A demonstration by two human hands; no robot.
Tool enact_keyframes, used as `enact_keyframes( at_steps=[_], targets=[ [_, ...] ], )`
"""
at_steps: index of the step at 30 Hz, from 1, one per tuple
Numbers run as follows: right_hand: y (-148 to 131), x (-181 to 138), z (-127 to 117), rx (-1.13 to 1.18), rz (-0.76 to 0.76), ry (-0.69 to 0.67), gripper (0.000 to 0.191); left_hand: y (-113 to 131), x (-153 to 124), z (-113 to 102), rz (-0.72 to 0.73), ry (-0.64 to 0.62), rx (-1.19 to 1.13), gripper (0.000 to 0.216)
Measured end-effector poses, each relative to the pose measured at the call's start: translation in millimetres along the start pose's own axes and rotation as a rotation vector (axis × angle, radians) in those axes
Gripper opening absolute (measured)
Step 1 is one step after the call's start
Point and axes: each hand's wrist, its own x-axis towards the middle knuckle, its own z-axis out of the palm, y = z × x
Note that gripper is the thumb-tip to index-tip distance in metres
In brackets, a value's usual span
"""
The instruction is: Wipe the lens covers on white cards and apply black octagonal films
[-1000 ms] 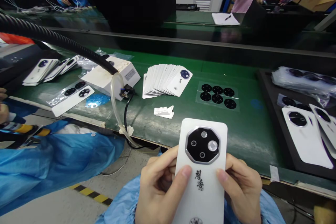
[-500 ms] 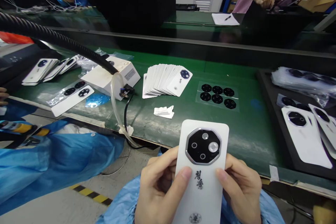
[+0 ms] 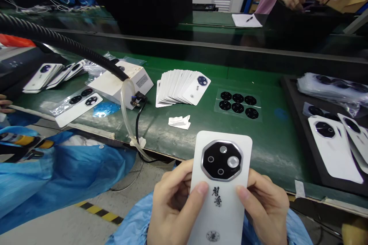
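A white phone back cover [image 3: 222,214] with a black octagonal camera plate [image 3: 222,160] stands upright in front of me, over the near edge of the green bench. My left hand [image 3: 172,206] grips its left side, thumb pressed on the face. My right hand [image 3: 264,206] grips the right side in the same way. On the bench beyond lie a fanned stack of white covers [image 3: 181,88] and a clear sheet with several black camera plates [image 3: 238,103].
A white box [image 3: 120,82] with a black ribbed hose [image 3: 57,42] and a clear tube sits at left. More covers lie far left [image 3: 48,76] and on a black tray [image 3: 333,149] at right. A crumpled white scrap [image 3: 179,121] lies mid-bench. Other people work beyond and at left.
The cover has tilted very slightly in my hands. The people at the far benches moved their hands.
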Motion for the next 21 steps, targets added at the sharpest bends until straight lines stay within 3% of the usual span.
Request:
enact_keyframes(
  at_steps=[21],
  targets=[
    [-8.8,4.7,2.1,-0.046,-0.043,0.017,0.048,4.5,1.7,-0.4,-0.008,0.006,-0.050,0.026]
  ],
)
